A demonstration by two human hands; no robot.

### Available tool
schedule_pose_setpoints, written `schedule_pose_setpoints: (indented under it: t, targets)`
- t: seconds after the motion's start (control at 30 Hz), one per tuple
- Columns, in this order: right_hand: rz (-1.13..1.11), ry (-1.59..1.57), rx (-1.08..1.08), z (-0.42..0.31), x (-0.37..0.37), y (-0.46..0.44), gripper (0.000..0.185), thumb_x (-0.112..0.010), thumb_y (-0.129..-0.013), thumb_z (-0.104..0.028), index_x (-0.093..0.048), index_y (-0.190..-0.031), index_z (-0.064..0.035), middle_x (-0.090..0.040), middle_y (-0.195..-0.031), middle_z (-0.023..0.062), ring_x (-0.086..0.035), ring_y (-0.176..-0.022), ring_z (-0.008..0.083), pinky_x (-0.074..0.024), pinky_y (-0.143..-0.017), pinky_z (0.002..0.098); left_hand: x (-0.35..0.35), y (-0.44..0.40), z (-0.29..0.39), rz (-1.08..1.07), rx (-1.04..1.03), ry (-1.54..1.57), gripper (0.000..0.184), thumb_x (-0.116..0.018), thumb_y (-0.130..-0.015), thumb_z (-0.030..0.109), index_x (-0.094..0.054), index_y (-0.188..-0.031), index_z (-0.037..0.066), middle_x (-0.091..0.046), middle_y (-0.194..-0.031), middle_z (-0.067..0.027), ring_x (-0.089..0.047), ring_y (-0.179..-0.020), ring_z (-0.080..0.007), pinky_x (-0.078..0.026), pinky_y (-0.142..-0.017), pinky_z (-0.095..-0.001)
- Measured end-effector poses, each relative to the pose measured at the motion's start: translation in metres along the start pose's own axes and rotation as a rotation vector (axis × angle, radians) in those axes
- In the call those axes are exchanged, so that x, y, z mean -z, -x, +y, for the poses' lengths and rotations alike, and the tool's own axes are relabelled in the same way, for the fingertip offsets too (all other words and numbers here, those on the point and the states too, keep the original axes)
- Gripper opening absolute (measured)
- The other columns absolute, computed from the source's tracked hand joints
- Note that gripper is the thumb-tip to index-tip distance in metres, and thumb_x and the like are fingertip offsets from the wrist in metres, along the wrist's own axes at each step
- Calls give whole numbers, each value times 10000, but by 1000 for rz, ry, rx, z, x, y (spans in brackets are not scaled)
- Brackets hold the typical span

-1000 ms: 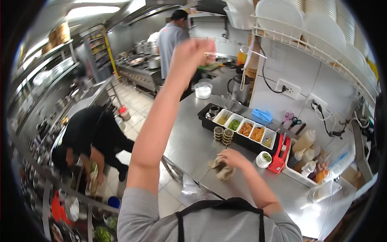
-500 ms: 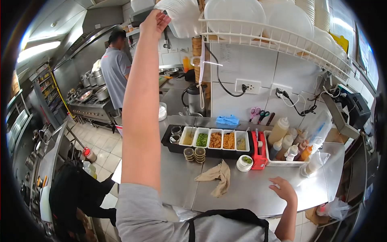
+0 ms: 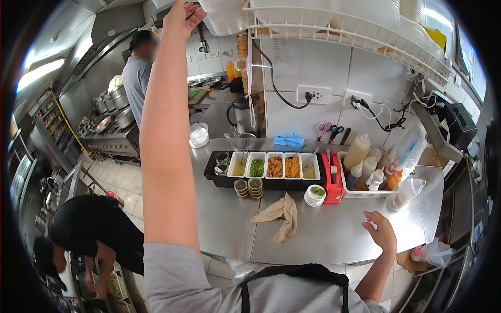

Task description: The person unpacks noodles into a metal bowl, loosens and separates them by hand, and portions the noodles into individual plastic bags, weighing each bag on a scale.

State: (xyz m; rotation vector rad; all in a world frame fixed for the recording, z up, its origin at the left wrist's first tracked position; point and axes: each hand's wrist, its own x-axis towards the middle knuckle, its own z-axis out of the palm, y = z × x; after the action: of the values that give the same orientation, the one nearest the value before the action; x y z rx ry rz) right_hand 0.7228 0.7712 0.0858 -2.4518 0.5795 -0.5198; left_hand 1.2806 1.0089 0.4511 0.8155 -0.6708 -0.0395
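My left hand (image 3: 183,20) is raised high at the top edge, beside stacked white plastic containers (image 3: 227,14). Its visible fingers are loosely bent and apart; the upper part of the hand is cut off, so contact with the stack cannot be made out. Over the right side of the steel counter (image 3: 329,235) hovers my right hand (image 3: 382,232), fingers apart and holding nothing. Nearest to it are a clear plastic cup in a bag (image 3: 404,195) and a white basket (image 3: 368,194) of squeeze bottles. A beige cloth (image 3: 282,215) lies crumpled on the counter.
A black holder (image 3: 215,177) carries white tubs of toppings, with small lidded cups (image 3: 255,188) in front. Beside a red dispenser (image 3: 332,180) stand stacked white bowls (image 3: 314,195). A wire rack (image 3: 344,31) hangs above. One person (image 3: 136,78) stands near the stove; another (image 3: 99,224) bends at left.
The view has shifted slightly, and my left hand sits higher and further left in it. My right hand has moved a little right. The person in black at left has bent into fuller view.
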Motion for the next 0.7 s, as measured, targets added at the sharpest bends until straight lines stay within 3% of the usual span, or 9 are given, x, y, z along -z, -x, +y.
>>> schedule_pose_setpoints:
  t: [0.13,0.23,0.53,0.63,0.7]
  targets:
    - [-19,-11,-18,-9,0,4,334,-646,-775,-97,-589,-1091,-5,-588,-894,142,-586,-825,265,-453,-639,325,2,-2,-9,-34,-86,-34,352,-657,-818,250,-554,-1046,3,-614,-901,-71,-585,-662,-163,-540,-663,-269]
    - [-14,-16,-18,-9,2,10,335,-647,-776,-97,-590,-1092,-7,-589,-893,139,-590,-827,259,-453,-647,324,13,-13,-8,-23,-57,24,251,-654,-821,152,-529,-951,-23,-546,-947,-113,-563,-905,-236,-529,-810,-308]
    - [13,-45,-82,2,9,33,339,-652,-775,-95,-590,-1096,-2,-595,-901,131,-593,-829,247,-456,-693,317,-13,29,-16,56,-80,270,220,-631,-839,150,-538,-956,-11,-555,-909,-88,-551,-894,-232,-497,-842,-358]
    - [44,-63,-86,2,19,42,335,-647,-776,-75,-588,-1096,4,-594,-891,123,-589,-821,232,-453,-708,311,6,5,-17,-39,-222,365,156,-609,-843,92,-534,-927,-15,-571,-857,-96,-571,-845,-244,-497,-841,-364]
    - [91,-68,-77,3,26,50,327,-638,-778,-48,-588,-1097,8,-592,-871,106,-582,-801,201,-449,-708,301,-1,19,-3,-29,-429,341,81,-578,-825,18,-540,-894,-1,-580,-842,-85,-587,-793,-209,-512,-799,-387]
